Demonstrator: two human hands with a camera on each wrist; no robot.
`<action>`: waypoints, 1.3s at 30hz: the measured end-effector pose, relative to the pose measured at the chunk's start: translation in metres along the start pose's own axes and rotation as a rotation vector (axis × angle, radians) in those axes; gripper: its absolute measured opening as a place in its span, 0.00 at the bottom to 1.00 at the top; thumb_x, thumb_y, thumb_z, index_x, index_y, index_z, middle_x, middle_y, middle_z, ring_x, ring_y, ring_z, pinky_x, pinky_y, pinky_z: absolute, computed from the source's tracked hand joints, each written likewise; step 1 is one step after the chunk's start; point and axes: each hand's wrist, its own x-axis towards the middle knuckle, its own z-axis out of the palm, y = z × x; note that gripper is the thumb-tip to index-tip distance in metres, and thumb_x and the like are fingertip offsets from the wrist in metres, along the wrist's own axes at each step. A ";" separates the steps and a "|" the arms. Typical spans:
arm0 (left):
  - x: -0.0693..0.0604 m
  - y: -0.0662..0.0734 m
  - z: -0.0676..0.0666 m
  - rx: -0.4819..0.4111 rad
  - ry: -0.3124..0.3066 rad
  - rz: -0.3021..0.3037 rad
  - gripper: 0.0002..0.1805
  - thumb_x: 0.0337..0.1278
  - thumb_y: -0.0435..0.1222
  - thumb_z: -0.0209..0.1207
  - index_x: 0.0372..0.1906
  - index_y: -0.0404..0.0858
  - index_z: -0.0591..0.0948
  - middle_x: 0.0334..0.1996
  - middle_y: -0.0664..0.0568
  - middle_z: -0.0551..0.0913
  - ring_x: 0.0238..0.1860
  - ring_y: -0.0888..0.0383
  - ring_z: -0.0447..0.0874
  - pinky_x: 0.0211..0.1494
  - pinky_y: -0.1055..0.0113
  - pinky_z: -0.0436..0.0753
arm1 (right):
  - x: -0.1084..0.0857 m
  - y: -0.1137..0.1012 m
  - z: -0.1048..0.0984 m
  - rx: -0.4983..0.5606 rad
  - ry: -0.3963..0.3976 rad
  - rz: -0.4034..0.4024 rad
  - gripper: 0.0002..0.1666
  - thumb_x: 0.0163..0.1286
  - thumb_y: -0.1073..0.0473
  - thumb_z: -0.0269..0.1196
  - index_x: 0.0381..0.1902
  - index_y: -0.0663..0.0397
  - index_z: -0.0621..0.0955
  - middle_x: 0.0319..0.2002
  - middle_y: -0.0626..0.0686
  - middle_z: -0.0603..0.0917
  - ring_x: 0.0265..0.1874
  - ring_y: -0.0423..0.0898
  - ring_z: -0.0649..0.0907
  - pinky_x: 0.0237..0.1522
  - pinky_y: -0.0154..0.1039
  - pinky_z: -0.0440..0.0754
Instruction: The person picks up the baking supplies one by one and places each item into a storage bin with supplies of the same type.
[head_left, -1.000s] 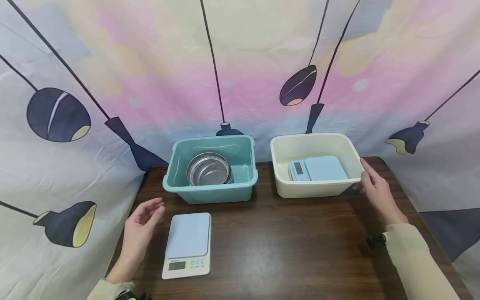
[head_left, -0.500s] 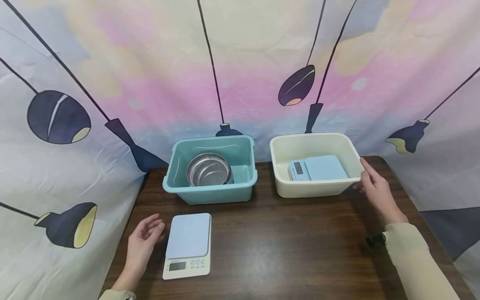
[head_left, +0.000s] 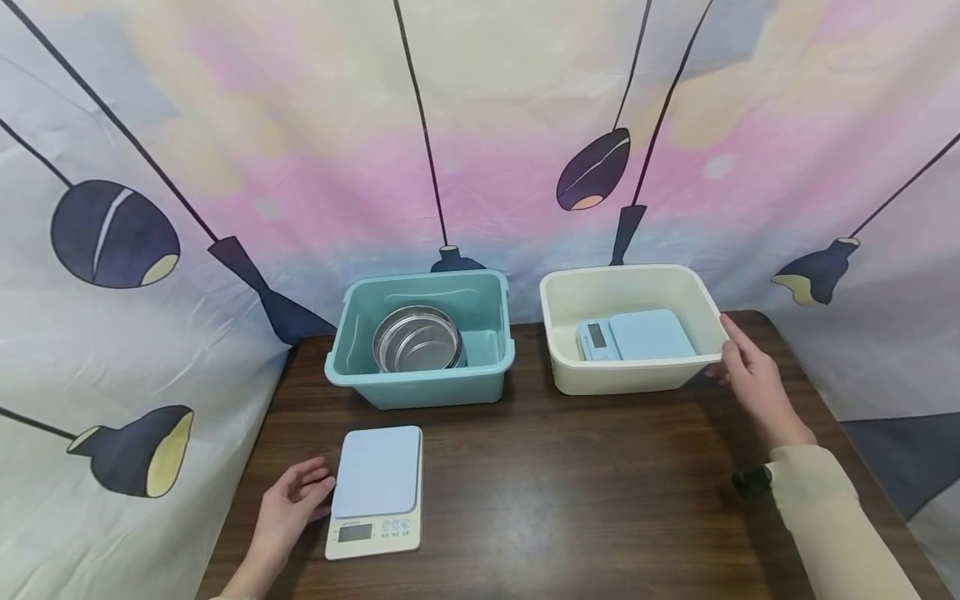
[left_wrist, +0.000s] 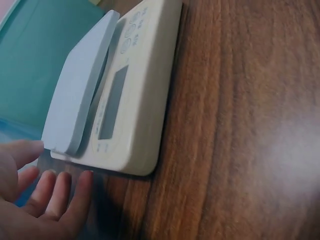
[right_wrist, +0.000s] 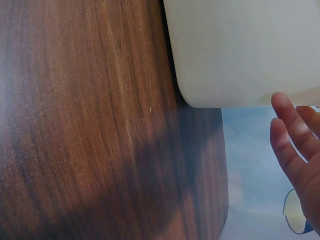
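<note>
A cream kitchen scale [head_left: 377,475] with a pale blue weighing plate lies flat on the table's left side, its display towards the person. Beside its left edge is my left hand [head_left: 288,504], fingers loosely bent. In the left wrist view the thumb tip meets the corner of the scale [left_wrist: 80,85], while the other fingers stay apart from it. My right hand [head_left: 756,387] is at the right end of a cream bin [head_left: 622,379], fingers extended and touching near its rim. Inside that bin sits a light blue kitchen scale [head_left: 652,336].
A teal bin [head_left: 427,392] stands behind the cream scale and holds round metal pans [head_left: 417,340]. The dark wooden table [head_left: 570,483] ends at a printed cloth [head_left: 480,125] hung behind it.
My left hand has come down and towards the person, alongside the cream scale, ending at its left edge. The right hand, both bins and the scales have stayed put.
</note>
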 end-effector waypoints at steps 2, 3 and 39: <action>-0.001 -0.003 0.000 0.009 -0.026 -0.020 0.30 0.75 0.36 0.62 0.74 0.31 0.67 0.66 0.30 0.75 0.48 0.65 0.85 0.47 0.63 0.91 | 0.001 0.000 0.000 0.002 -0.003 0.000 0.32 0.87 0.51 0.40 0.84 0.45 0.58 0.62 0.72 0.77 0.30 0.34 0.83 0.30 0.28 0.81; -0.001 -0.005 0.000 0.015 -0.041 -0.026 0.31 0.74 0.37 0.62 0.75 0.31 0.67 0.66 0.30 0.75 0.50 0.61 0.86 0.47 0.62 0.91 | 0.001 0.000 0.000 0.003 -0.004 0.001 0.32 0.86 0.51 0.40 0.84 0.46 0.58 0.62 0.72 0.77 0.30 0.34 0.83 0.30 0.28 0.81; -0.004 -0.009 -0.008 0.415 -0.194 0.075 0.15 0.54 0.36 0.76 0.33 0.35 0.80 0.28 0.53 0.80 0.32 0.58 0.76 0.32 0.71 0.76 | 0.001 0.001 -0.001 -0.010 -0.011 0.020 0.33 0.87 0.50 0.40 0.84 0.44 0.57 0.59 0.70 0.79 0.32 0.39 0.83 0.30 0.30 0.82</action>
